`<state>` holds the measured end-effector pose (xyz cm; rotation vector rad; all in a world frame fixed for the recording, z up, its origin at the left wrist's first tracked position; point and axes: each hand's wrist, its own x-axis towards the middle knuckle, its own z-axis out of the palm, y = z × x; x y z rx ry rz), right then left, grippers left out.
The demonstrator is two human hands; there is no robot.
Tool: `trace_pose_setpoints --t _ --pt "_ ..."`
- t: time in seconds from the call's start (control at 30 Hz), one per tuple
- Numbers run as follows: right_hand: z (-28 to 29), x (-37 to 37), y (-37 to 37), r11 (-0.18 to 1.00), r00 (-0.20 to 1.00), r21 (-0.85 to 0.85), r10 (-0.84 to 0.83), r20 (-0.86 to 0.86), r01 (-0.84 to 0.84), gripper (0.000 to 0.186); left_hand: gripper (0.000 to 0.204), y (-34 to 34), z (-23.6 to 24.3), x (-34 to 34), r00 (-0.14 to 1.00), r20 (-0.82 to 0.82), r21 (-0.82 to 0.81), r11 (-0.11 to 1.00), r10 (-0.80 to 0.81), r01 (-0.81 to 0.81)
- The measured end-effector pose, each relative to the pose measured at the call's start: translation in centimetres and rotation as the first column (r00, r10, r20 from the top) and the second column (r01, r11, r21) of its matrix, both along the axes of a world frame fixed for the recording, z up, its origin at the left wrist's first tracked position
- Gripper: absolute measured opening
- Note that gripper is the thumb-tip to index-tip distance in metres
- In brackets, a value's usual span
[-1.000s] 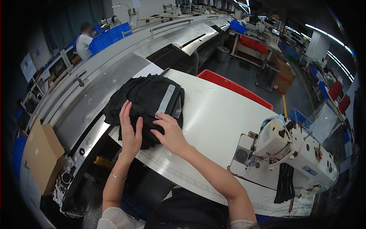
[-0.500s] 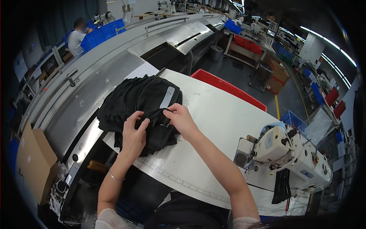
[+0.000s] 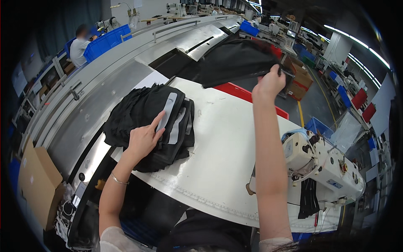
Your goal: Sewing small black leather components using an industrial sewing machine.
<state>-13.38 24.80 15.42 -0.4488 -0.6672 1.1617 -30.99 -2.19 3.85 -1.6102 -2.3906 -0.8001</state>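
A thick stack of black fabric pieces (image 3: 134, 111) lies on the left of the white sewing table (image 3: 222, 147). Light grey strips (image 3: 167, 111) show on its upper pieces. My left hand (image 3: 144, 140) rests on the stack with the index finger stretched out along a grey strip; it holds nothing. My right hand (image 3: 269, 84) is raised beyond the table, its fingers closed on the corner of a black fabric piece (image 3: 239, 61). That piece hangs spread in the air to the left of the hand, blurred by motion.
A white sewing machine (image 3: 323, 161) stands at the right, black strips (image 3: 309, 197) hanging by it. Behind the table is a red bin (image 3: 235, 90). A metal chute (image 3: 105, 90) runs along the left, near a cardboard box (image 3: 40, 180). A person (image 3: 79, 48) sits far left.
My right hand has lifted a black fabric piece off the stack and swung it up and to the right. More grey strips are uncovered. My left hand has let go and extended its index finger.
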Motion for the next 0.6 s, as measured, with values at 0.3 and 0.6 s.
trace_pose_setpoints --t 0.3,0.6 --pt "-2.3 8.6 -10.7 0.883 0.764 0.008 0.401 0.506 -0.469 0.018 0.039 2.2 5.0 10.2 0.932 -0.093 0.385 0.85 -0.35 0.358" --pt "-12.3 16.8 -16.8 0.679 0.727 -0.385 0.686 0.029 -0.625 0.025 0.048 0.0 0.0 21.3 0.733 -0.456 0.083 0.796 -0.505 0.6"
